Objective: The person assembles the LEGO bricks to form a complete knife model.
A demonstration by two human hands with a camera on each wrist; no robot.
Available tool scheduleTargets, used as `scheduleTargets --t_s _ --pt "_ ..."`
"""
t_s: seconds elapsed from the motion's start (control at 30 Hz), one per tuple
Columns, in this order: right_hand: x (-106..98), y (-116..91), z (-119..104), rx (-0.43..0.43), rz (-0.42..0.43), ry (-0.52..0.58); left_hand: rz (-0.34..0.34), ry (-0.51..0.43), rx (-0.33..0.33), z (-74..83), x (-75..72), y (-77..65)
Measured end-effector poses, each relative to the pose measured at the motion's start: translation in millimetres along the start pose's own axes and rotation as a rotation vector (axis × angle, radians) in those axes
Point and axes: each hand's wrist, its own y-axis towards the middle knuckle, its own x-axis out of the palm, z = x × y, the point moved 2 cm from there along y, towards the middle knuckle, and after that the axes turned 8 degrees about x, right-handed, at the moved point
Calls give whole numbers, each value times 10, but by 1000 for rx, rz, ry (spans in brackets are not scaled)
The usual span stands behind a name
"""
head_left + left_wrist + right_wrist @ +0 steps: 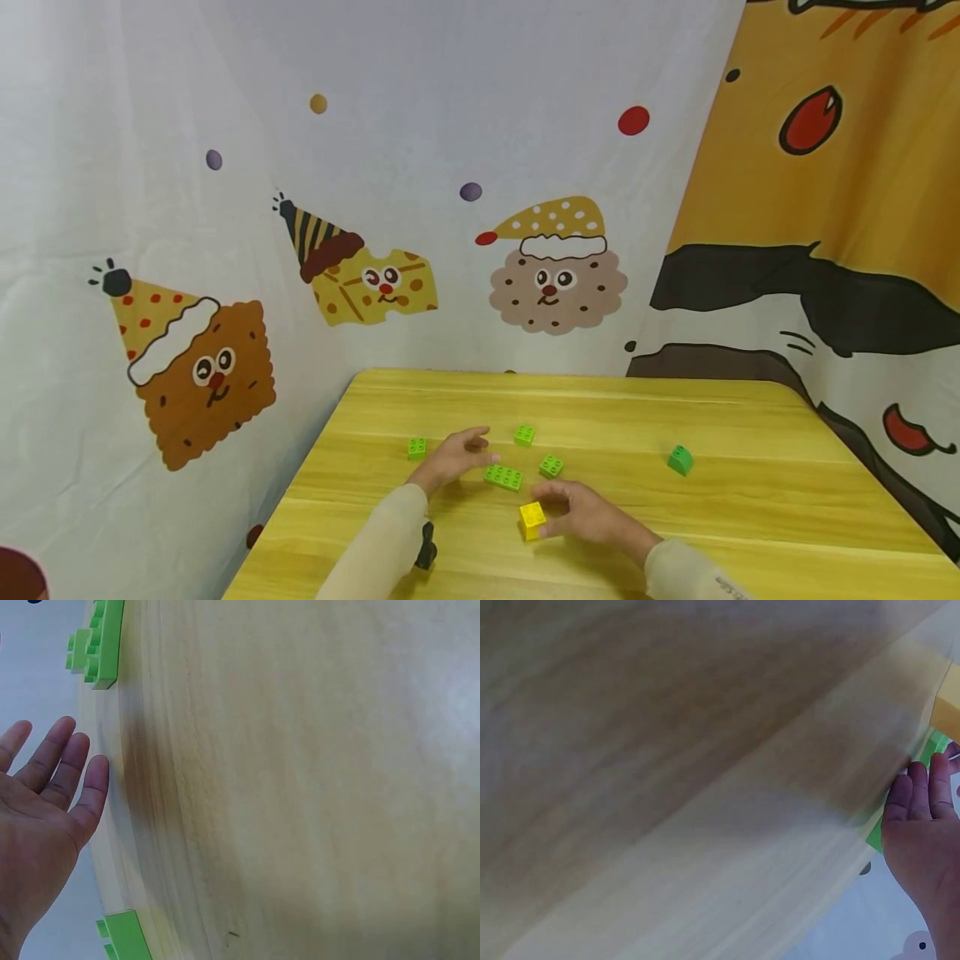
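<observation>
My right hand [588,512] is beside a yellow toy building brick [532,521] in the head view. Its thumb tip overlaps the brick's right side, while a fingertip shows just behind the top; the fingers spread loosely around it. The right wrist view catches part of the yellow brick [946,709] above the fingers, the thumb hidden. My left hand [452,457] hovers over the table with nothing in it, thumb tip close to a long light-green brick [503,477]. The left wrist view shows its palm [34,825] with the fingers extended.
Small light-green bricks lie around the hands: one on the left [417,448], one at the back [524,435] and another [551,466] near the middle. A darker green curved brick [680,460] sits further right. A printed cloth [450,125] hangs behind the wooden table [750,517].
</observation>
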Motion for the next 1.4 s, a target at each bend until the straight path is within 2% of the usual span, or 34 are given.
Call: scheduleTargets --t_s 0.23,0.57,1.0,1.27,1.4 --pt "31 19 30 -5 31 -27 7 -17 -6 -17 19 -7" --pt "-4 1 62 -6 153 -65 -20 -46 12 -33 33 -18" --pt "-192 41 164 36 240 -97 -21 -59 23 -91 71 -26" --pt "-253 116 159 106 333 -117 -35 -75 16 -93 91 -52" --pt "-267 153 157 118 347 -119 -31 -65 17 -97 91 -62"
